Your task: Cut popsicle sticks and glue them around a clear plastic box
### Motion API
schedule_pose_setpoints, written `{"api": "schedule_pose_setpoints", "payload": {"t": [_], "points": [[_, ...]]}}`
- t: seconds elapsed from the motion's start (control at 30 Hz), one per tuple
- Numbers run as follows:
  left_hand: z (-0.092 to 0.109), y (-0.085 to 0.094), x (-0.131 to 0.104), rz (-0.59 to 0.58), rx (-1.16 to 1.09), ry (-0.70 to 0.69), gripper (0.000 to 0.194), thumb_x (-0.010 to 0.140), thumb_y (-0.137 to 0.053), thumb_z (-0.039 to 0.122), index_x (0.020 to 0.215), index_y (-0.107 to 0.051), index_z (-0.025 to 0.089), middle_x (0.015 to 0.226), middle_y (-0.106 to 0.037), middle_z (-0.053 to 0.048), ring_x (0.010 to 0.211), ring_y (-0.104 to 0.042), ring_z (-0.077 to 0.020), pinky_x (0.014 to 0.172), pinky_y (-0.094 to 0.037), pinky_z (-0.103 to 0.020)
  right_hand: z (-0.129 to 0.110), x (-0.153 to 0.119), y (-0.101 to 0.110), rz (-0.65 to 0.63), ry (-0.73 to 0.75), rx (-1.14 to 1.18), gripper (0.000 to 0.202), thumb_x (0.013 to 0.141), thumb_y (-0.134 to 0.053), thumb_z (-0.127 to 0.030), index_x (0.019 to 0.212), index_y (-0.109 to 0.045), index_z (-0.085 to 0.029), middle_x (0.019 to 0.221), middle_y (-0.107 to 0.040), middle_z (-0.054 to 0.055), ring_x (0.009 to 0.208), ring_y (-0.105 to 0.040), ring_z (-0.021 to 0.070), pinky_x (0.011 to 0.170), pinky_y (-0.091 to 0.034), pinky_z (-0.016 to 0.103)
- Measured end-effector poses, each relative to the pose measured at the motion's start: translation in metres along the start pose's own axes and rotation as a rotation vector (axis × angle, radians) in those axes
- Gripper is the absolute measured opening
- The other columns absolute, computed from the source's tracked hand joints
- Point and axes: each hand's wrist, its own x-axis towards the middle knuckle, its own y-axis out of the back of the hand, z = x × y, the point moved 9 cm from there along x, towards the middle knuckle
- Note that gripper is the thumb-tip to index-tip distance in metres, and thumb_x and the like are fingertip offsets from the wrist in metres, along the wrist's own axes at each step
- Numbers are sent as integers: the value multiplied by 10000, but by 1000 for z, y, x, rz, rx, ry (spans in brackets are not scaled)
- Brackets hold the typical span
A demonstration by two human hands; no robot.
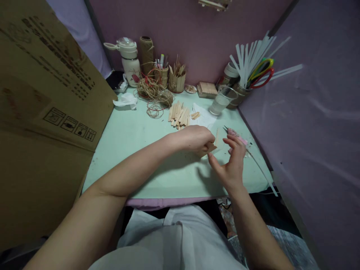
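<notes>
My left hand point(198, 139) is closed around a small wooden piece point(211, 148) that looks like craft stick; the fingers hide part of it. My right hand point(232, 161) is open beside it, thumb and fingers apart, the thumb close to the piece's near edge. Whether the thumb touches it I cannot tell. Just behind the hands, a thin pale stick point(217, 135) points upward. A pink glue gun point(237, 136) with a metal tip lies beyond my right fingers, partly covered by them. A heap of craft sticks point(179, 115) lies beyond my left hand.
White paper point(204, 117) carries short sticks. At the back are a plastic cup point(221, 101), tangled twine point(152, 88), a bottle point(131, 67), a stick holder point(177, 80) and a jar with white strips and scissors point(263, 73). A cardboard box point(56, 123) stands left.
</notes>
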Motion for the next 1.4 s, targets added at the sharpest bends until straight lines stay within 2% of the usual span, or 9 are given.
{"api": "schedule_pose_setpoints", "payload": {"t": [0.13,0.27,0.4,0.5,0.6,0.73,0.97,1.17,1.4], "points": [[5,10,-11,80,-18,-33,323,836,-574,238,1151,-641,206,1180,-643,-90,859,-629,-191,638,-379,-268,40,-7,-7,17,-204,243,600,777,-670,-399,1309,-438,-248,1412,-473,153,1295,-471,323,999,-414,532],[-10,18,-35,287,-151,87,761,796,-685,277,1467,-325,273,1515,-378,-139,1063,-612,-240,825,-480,-336,101,-9,-30,109,-512,646,465,853,-515,-447,1289,-454,-295,1412,-503,96,1278,-512,257,1027,-403,517],[-40,-6,-52,436,-270,255,1006,707,-794,386,1504,-196,242,1531,-343,-185,1352,-427,-322,1062,-399,-443,135,-13,-63,116,-761,863,488,840,-514,-527,1275,-477,-309,1378,-533,76,1311,-500,232,1041,-407,500],[-58,-42,-49,330,-305,380,1106,649,-822,477,1506,-182,194,1536,-343,-222,1417,-349,-368,1117,-316,-506,135,-15,-73,118,-790,914,551,846,-484,-603,1295,-462,-285,1362,-554,97,1323,-509,220,1071,-400,484],[-58,-60,-40,243,-286,378,1115,626,-825,513,1497,-216,176,1513,-392,-224,1421,-344,-378,1138,-255,-518,126,-19,-75,111,-779,936,577,857,-477,-641,1305,-454,-277,1330,-596,104,1270,-568,214,1078,-410,481],[-57,-60,-34,239,-256,387,1032,627,-823,492,1458,-295,185,1467,-456,-201,1394,-380,-367,1130,-248,-503,111,-24,-74,40,-729,947,592,889,-460,-649,1327,-440,-251,1245,-657,104,1200,-620,208,1072,-428,482],[-69,-59,-36,284,-214,366,1006,613,-830,494,1435,-337,189,1456,-461,-187,1388,-381,-357,1124,-264,-491,95,-37,-59,47,-661,798,580,918,-463,-617,1328,-463,-206,1283,-619,147,1197,-597,238,1018,-474,486],[-88,-57,-40,310,-200,369,889,621,-834,470,1371,-429,218,1392,-521,-140,1346,-424,-362,1111,-293,-526,89,-46,-51,25,-621,654,495,937,-470,-534,1305,-525,-209,1276,-619,136,1142,-603,254,999,-485,507],[-89,-54,-39,304,-221,325,873,620,-835,505,1356,-456,227,1423,-498,-136,1355,-407,-361,1103,-305,-526,84,-47,-50,-30,-555,560,384,903,-496,-329,1243,-605,-187,1255,-657,129,1167,-613,258,1075,-435,521]]}}
